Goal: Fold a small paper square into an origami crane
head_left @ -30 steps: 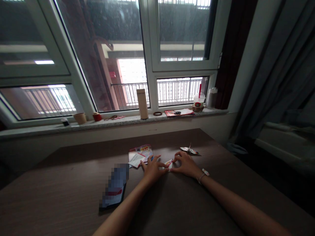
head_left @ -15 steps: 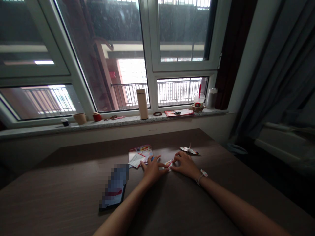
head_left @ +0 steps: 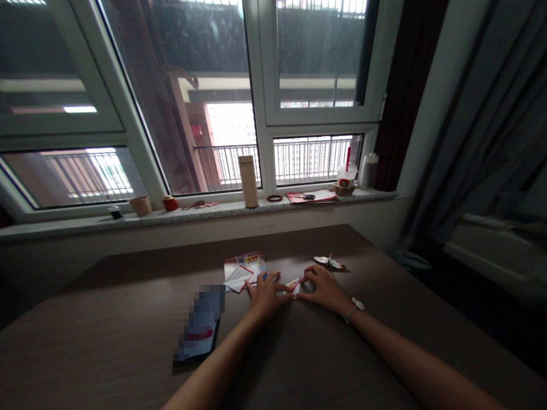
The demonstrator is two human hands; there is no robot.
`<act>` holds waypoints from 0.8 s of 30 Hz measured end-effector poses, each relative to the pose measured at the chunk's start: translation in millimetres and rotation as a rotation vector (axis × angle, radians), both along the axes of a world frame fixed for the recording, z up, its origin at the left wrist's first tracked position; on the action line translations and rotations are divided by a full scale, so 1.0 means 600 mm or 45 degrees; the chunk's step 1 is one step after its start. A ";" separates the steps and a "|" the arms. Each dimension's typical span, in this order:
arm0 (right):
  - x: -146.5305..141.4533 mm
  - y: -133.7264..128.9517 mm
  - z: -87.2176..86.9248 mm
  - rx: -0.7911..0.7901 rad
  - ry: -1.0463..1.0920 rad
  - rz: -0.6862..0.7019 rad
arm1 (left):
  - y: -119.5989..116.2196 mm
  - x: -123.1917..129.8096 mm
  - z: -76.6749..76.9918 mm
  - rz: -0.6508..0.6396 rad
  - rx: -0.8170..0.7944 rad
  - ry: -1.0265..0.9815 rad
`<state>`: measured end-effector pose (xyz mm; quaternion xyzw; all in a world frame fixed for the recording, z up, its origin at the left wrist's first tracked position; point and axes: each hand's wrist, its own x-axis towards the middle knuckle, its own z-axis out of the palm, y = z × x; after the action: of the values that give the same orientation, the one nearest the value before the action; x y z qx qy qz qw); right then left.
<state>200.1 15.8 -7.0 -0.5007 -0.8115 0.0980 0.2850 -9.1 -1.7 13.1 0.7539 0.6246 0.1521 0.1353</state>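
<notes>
A small folded piece of paper [head_left: 294, 284], white with coloured print, lies on the brown table [head_left: 141, 307] between my two hands. My left hand [head_left: 267, 293] pinches its left side with thumb and index finger, while the other fingers are spread toward the printed sheets [head_left: 241, 272]. On the right side of the paper, the thumb and index finger of my right hand [head_left: 320, 287] hold its edge. Behind my right hand sits a folded paper crane [head_left: 329, 262] with its wings spread. The finer folds of the held paper are too small to tell.
A phone [head_left: 200, 324] lies left of my left forearm. Along the windowsill [head_left: 213, 211] stand a tan bottle [head_left: 248, 182], a paper cup [head_left: 141, 206], a red spool [head_left: 170, 203], scissors on red papers [head_left: 311, 197], a drink cup [head_left: 345, 175] and a grey bottle [head_left: 368, 171].
My right thumb has shifted slightly down and left along the small paper. My left hand stays almost in place, and the view has moved very slightly.
</notes>
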 end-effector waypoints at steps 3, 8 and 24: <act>0.001 -0.001 -0.002 0.020 0.030 0.021 | 0.000 -0.001 -0.004 -0.011 0.025 -0.005; 0.006 0.002 -0.005 -0.017 0.121 0.070 | 0.000 -0.002 -0.012 -0.053 0.086 -0.018; 0.012 0.006 -0.012 -0.105 0.194 0.223 | 0.004 -0.002 -0.012 -0.051 0.065 -0.022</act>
<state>207.5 19.6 -14.1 -0.4303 -0.8233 0.1938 0.3154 -10.2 0.4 6.0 0.7682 0.6041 0.1716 0.1245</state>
